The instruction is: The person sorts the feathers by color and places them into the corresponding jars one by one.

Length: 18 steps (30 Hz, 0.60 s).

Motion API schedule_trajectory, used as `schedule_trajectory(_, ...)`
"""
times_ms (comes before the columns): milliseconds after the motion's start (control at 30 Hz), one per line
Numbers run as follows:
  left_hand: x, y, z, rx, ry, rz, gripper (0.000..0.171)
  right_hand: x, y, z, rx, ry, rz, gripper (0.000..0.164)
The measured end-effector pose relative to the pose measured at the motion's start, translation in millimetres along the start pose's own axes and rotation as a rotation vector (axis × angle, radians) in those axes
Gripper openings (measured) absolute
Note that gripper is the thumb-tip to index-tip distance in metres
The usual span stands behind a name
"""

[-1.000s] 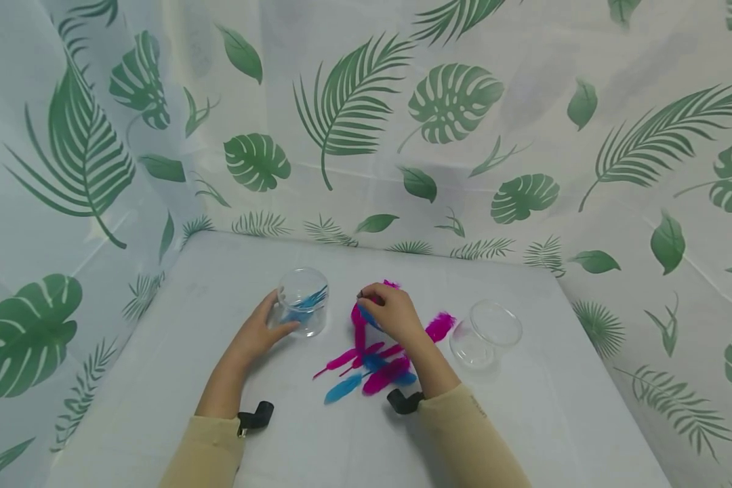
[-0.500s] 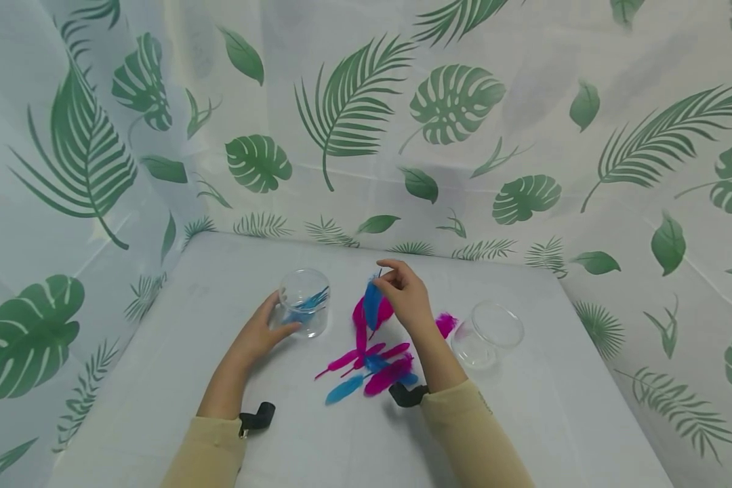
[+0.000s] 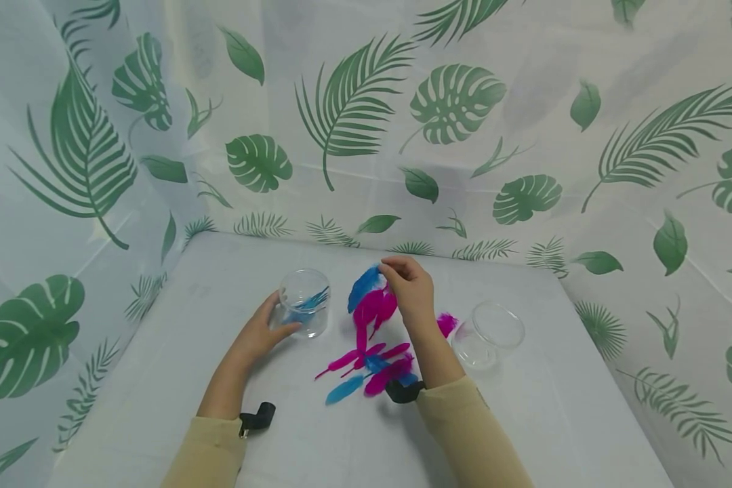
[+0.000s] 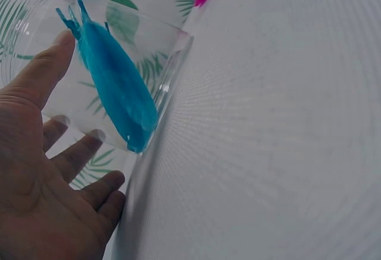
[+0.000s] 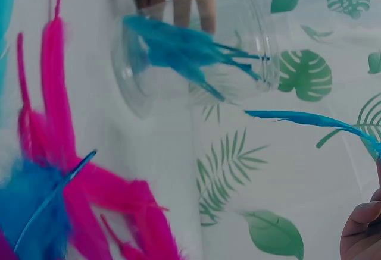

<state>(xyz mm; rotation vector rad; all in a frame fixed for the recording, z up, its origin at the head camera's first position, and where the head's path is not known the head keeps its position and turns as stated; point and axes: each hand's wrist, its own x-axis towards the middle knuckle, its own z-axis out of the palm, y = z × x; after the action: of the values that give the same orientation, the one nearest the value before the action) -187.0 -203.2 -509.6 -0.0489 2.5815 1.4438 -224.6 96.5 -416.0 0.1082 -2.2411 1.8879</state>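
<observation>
In the head view my left hand [image 3: 261, 332] holds a clear plastic jar [image 3: 314, 327], thumb on the near side and fingers on the far side. Several blue feathers [image 4: 119, 81] lean inside it, quills toward the mouth. My right hand [image 3: 416, 293] pinches a blue feather [image 3: 363, 286] by one end, above the table and to the right of the jar. Below that hand lie loose magenta feathers [image 3: 373, 309] and a blue feather [image 3: 344, 391]. The right wrist view shows the pinched feather's tip near the jar's mouth; only part of the hand appears there.
A second clear jar [image 3: 463, 342] stands to the right of the feather pile, with a magenta feather [image 3: 446, 324] beside it. A white cloth covers the table [image 3: 219, 271]. Leaf-print curtains [image 3: 354, 190] hang behind and at the sides.
My right hand has lifted the blue feather off the pile and raised it; the feather has swung from hanging down to pointing left. The left hand and jar stay put.
</observation>
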Motion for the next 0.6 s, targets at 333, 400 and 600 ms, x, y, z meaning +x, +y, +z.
schedule_trajectory(333,0.6,0.6,-0.2,-0.008,0.006,0.008,0.097,5,-14,24,0.078,0.009,0.032,0.028)
schedule_trajectory(400,0.8,0.5,-0.4,-0.009,0.007,0.011,0.097,7,-14,30,0.088,0.007,0.025,0.03)
schedule_trajectory(600,0.7,0.4,0.0,-0.011,0.006,0.013,0.101,7,-15,43,0.113,0.014,0.02,0.032)
